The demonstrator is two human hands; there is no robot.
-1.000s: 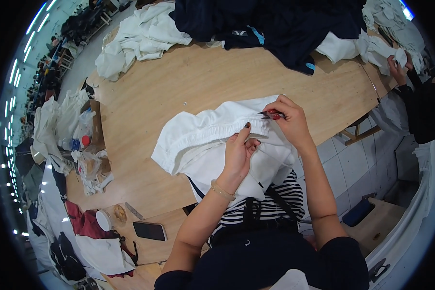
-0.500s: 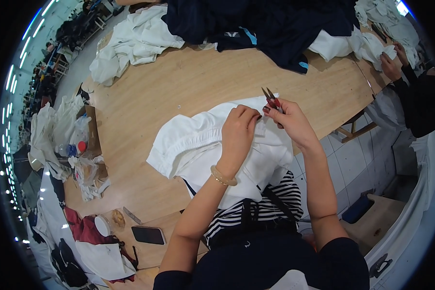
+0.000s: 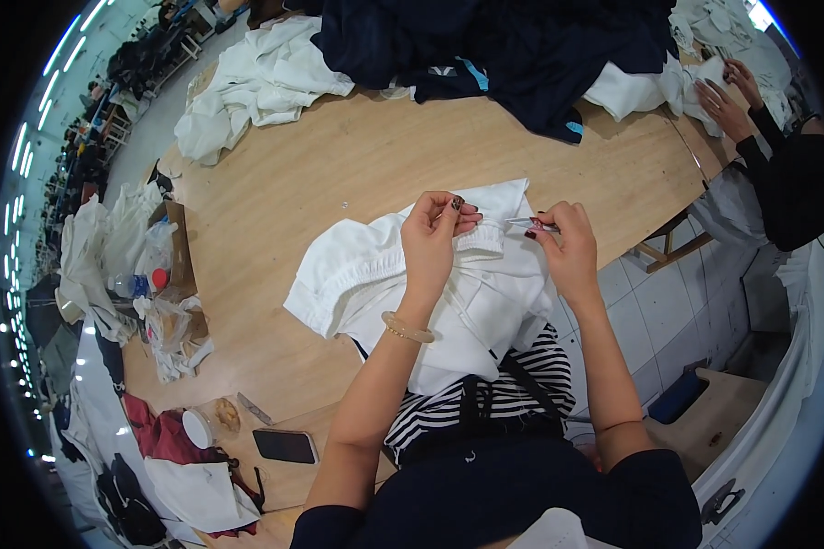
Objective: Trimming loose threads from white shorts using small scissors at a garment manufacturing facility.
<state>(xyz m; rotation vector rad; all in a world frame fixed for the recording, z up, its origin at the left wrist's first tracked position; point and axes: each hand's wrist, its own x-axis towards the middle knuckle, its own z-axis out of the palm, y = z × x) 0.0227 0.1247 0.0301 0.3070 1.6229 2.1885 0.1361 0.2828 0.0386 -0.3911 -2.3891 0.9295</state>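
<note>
A white garment [image 3: 348, 277] with a gathered elastic waistband lies across the table edge and my lap. Over its far part, my left hand [image 3: 429, 236] is raised with thumb and index finger pinched together. Whatever they hold, if anything, is too small to make out. My right hand [image 3: 572, 254] grips a pair of thread snips [image 3: 522, 221], whose blades point left toward the end of the waistband and my left fingers. The handles are mostly hidden in my fingers.
Dark navy garments [image 3: 504, 46] and white cloth [image 3: 265, 82] are heaped along the table's far edge. To the right, a co-worker's hands [image 3: 728, 105] handle white fabric. A phone [image 3: 285, 446], a white-lidded tub [image 3: 198, 428] and a cardboard box [image 3: 181, 242] are at the left.
The snips have swung from pointing up and away to pointing left, low over the fabric. My left hand has shifted slightly left, apart from the right. The co-worker's hands have moved up and left.
</note>
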